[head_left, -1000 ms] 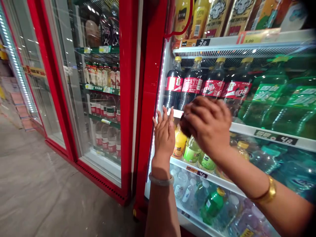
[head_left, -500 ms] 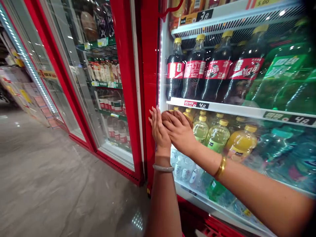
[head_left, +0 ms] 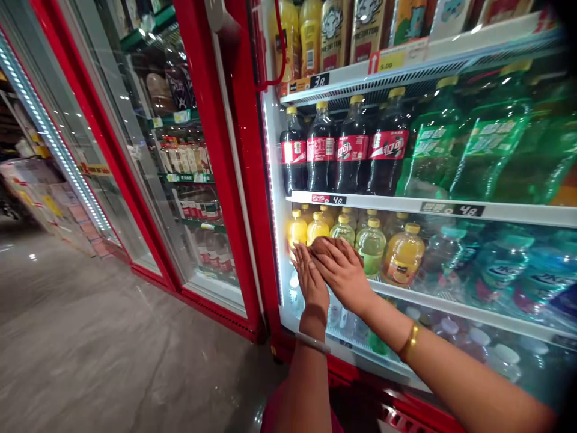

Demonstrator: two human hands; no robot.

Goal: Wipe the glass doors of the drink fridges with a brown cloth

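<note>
Right hand was clasped over a brown lump (long axis hidden, probably roundish); left hand, fingers straight, lay just left.

Glass door: clear pane, upright, shiny, just beyond my right hand; touching or not, can't tell. Brown, blurry patch on it just above my right hand, looks like reflection. Pane extends above and right of my right hand. Can't tell if fully shut.
</note>
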